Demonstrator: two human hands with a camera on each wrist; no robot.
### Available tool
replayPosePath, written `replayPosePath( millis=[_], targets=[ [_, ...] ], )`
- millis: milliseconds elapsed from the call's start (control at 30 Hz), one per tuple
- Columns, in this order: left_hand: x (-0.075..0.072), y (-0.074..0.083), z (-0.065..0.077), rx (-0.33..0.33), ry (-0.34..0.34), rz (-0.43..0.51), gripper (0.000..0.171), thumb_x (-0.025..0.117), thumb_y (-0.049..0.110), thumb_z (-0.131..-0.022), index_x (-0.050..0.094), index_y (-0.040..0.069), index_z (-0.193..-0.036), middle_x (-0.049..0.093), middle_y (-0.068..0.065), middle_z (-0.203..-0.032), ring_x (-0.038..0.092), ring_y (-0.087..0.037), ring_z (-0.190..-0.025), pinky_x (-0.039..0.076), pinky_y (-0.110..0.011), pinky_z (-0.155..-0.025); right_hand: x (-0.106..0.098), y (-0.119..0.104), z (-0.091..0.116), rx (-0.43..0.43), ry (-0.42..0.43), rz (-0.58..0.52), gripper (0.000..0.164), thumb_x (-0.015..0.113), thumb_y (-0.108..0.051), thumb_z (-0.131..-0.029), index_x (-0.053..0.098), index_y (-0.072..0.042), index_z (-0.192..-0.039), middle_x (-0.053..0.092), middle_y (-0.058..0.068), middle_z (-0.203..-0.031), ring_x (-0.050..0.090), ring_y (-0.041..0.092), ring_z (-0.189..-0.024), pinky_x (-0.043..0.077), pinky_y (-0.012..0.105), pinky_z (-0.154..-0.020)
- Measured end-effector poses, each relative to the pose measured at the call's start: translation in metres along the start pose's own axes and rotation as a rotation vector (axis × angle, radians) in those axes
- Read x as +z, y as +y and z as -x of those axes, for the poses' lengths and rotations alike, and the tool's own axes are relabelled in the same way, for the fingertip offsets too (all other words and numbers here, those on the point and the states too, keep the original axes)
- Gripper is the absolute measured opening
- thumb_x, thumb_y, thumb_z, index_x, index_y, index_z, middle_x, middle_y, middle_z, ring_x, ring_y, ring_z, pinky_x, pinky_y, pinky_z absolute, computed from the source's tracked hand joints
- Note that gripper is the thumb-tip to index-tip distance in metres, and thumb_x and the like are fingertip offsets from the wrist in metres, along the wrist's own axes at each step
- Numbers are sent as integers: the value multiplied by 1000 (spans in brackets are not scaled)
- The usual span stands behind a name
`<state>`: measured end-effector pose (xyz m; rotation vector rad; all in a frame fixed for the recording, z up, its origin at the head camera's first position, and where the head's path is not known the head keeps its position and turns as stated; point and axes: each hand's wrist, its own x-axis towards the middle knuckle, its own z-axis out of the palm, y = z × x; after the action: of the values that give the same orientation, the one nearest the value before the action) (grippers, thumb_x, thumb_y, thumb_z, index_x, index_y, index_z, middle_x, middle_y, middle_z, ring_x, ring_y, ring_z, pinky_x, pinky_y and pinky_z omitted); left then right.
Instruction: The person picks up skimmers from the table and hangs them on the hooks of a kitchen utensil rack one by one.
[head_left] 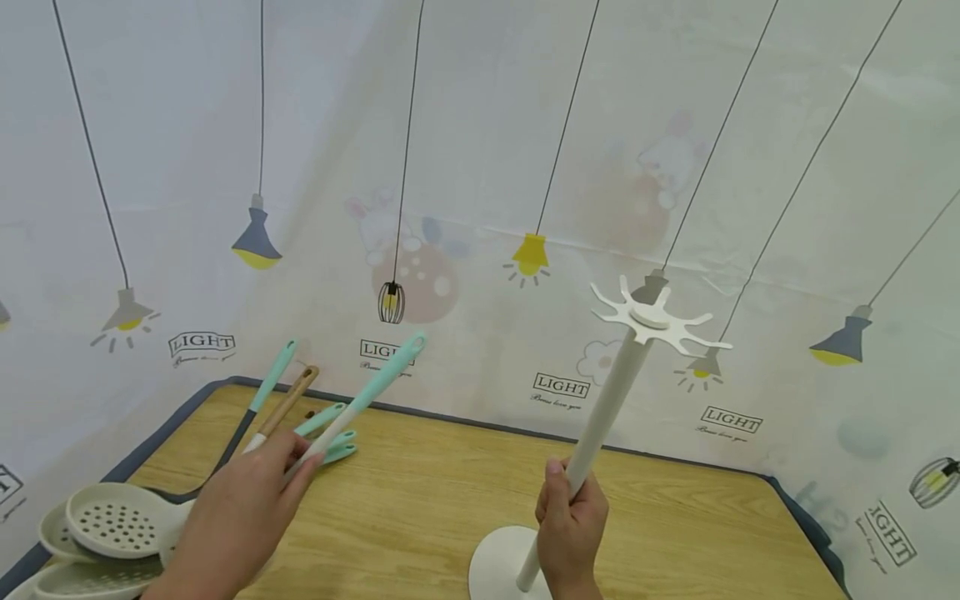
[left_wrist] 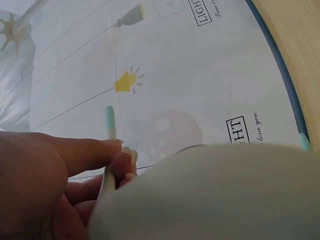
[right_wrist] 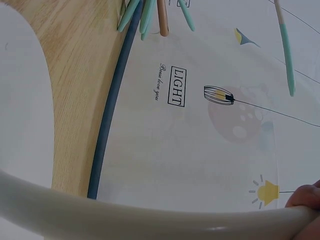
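My left hand (head_left: 243, 504) holds a white kitchen utensil with a teal handle end (head_left: 386, 375), the handle pointing up and away to the right. Its head is hidden behind the hand in the head view; a large pale rounded surface (left_wrist: 215, 195) fills the front of the left wrist view. The right hand (head_left: 572, 525) grips the pole of a white utensil rack stand (head_left: 611, 400), thumb along the pole. The stand's top is a ring of splayed hooks (head_left: 651, 319), all bare, and its round base (head_left: 498, 567) shows low in the view.
Left of my left hand, several white perforated skimmers (head_left: 120, 521) lie piled. Beyond it are a dark utensil with a teal handle (head_left: 273, 375), a wooden handle (head_left: 288, 404) and other teal handles (head_left: 341, 446). The wood-patterned tabletop (head_left: 420, 475) meets a lamp-printed wall sheet (head_left: 480, 208).
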<state>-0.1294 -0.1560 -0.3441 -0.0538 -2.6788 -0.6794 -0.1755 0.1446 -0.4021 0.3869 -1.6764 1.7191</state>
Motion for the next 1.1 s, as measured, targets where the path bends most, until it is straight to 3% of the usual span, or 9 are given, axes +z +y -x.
replayPosePath(
  millis=[167, 433, 767, 1100],
  targets=[
    [3, 1, -1, 12, -33, 12, 16, 66, 24, -99, 66, 9, -104, 56, 6, -69, 40, -13, -59, 32, -25, -51, 0, -1, 1, 33, 6, 14, 24, 46, 3, -104, 48, 7, -80, 36, -2, -49, 33, 0, -37, 30, 21, -31],
    [4, 5, -2, 28, -84, 45, 34, 64, 21, -101, 64, 6, -132, 67, 5, -85, 48, -9, -68, 39, -25, -57, 0, -1, 1, 17, 7, 26, 24, 46, 4, -103, 49, 6, -80, 35, 1, -49, 33, 0, -38, 30, 20, -31],
    [8, 7, -3, 42, -128, 98, 25, 57, 20, -105, 63, 9, -125, 56, 7, -80, 40, -7, -63, 35, -23, -55, 0, -3, 1, 34, 14, 55, 25, 46, 2, -104, 49, 4, -79, 36, -3, -51, 34, -3, -40, 31, 20, -32],
    [7, 10, -2, -13, -189, 189, 20, 45, 26, -110, 55, 12, -121, 54, 4, -84, 36, -9, -57, 36, -24, -51, 1, -4, 1, 36, 15, 45, 25, 46, 2, -104, 48, 7, -79, 35, -3, -51, 33, -4, -40, 30, 20, -32]
  ],
)
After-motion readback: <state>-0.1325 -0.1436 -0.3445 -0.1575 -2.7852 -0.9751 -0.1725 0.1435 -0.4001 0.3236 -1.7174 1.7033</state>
